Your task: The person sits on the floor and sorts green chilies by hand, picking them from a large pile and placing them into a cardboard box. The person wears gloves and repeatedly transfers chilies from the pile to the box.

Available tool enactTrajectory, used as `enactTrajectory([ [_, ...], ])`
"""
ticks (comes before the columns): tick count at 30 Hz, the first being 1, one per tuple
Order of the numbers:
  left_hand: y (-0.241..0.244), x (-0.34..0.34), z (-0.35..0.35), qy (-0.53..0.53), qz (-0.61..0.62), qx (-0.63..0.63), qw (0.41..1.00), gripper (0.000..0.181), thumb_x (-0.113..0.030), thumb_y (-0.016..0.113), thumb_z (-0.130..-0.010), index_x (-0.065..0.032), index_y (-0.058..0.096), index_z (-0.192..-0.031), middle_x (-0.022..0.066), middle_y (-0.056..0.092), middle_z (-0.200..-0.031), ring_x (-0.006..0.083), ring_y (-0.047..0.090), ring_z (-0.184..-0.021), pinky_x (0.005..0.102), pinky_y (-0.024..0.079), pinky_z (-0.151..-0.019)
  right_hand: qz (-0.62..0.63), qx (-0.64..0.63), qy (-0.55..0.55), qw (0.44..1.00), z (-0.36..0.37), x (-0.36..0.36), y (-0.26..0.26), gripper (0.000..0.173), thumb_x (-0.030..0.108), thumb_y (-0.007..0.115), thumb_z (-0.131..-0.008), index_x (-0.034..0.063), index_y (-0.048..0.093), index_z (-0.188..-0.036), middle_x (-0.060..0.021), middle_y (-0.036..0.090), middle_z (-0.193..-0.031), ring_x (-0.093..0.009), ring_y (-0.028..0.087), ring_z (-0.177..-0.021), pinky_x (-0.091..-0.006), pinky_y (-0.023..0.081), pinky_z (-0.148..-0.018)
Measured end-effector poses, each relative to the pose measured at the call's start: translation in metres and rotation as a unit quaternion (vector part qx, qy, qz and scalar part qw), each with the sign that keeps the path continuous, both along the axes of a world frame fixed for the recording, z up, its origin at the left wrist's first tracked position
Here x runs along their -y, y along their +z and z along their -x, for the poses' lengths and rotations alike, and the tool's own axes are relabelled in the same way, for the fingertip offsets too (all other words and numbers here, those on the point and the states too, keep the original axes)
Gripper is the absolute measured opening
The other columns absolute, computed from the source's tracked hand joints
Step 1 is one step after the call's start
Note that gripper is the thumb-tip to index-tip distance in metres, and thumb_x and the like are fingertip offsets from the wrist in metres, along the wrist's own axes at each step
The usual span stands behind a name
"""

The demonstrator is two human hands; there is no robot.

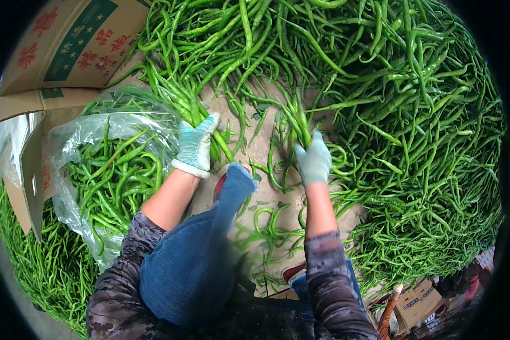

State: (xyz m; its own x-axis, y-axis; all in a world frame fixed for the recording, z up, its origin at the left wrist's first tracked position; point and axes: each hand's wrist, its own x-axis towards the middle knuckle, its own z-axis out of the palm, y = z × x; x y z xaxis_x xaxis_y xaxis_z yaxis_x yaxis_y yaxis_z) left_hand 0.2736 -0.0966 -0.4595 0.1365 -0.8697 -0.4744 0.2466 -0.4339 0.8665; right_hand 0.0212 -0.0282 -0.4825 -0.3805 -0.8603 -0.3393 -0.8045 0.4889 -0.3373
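Observation:
Long green chili peppers surround me in heaps. My left hand (196,144), in a pale knitted work glove, grips a thick bunch of green chili peppers (176,95), their far ends spreading up and left. A smaller bunch of chili peppers (296,118) is held in my gloved right hand (314,159), at the near edge of the large pepper heap (399,110). Just left of my left hand, a clear plastic liner bag (68,142) lies open with many peppers (119,182) inside. It sits in a cardboard carton (32,182), whose near side is partly hidden by my arm.
The carton's printed flap (76,42) stands raised at the upper left. Loose peppers and leaves lie on the floor (225,110) around my shoes. Another pepper pile (46,259) is at the lower left. At lower right, a person's arm (389,312) reaches beside another carton (418,301).

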Motion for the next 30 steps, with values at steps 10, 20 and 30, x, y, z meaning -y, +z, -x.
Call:
enactTrajectory([
  [10,0.001,0.001,0.001,0.000,-0.021,-0.004,1.000,0.024,-0.006,0.069,-0.084,-0.0054,0.056,-0.104,0.0035,0.060,-0.079,0.0145,0.060,-0.067,0.0281,0.049,-0.061,0.101,0.236,-0.113,0.960,0.029,0.029,-0.025,0.027,0.021,0.065,-0.072,0.0048,0.066,-0.094,-0.0185,0.067,-0.084,-0.035,0.065,-0.079,-0.0430,0.050,-0.075],
  [20,-0.015,-0.005,0.012,-0.056,-0.094,0.090,0.990,0.038,-0.007,0.076,-0.077,-0.0067,0.054,-0.109,0.0038,0.060,-0.089,0.0151,0.060,-0.071,0.0304,0.051,-0.060,-0.128,-0.003,-0.014,0.992,0.012,0.089,-0.041,0.035,0.025,0.067,-0.076,0.0028,0.064,-0.104,-0.0225,0.067,-0.104,-0.037,0.064,-0.100,-0.0446,0.051,-0.086],
  [30,0.038,0.018,0.018,-0.103,-0.027,-0.001,0.994,0.026,-0.004,0.072,-0.080,-0.0069,0.057,-0.101,0.0001,0.060,-0.083,0.0152,0.061,-0.069,0.0288,0.052,-0.060,0.019,0.566,-0.291,0.771,0.052,-0.070,0.008,0.036,0.003,0.071,-0.080,0.0023,0.056,-0.112,-0.0043,0.064,-0.085,-0.015,0.060,-0.067,-0.0279,0.050,-0.060],
])
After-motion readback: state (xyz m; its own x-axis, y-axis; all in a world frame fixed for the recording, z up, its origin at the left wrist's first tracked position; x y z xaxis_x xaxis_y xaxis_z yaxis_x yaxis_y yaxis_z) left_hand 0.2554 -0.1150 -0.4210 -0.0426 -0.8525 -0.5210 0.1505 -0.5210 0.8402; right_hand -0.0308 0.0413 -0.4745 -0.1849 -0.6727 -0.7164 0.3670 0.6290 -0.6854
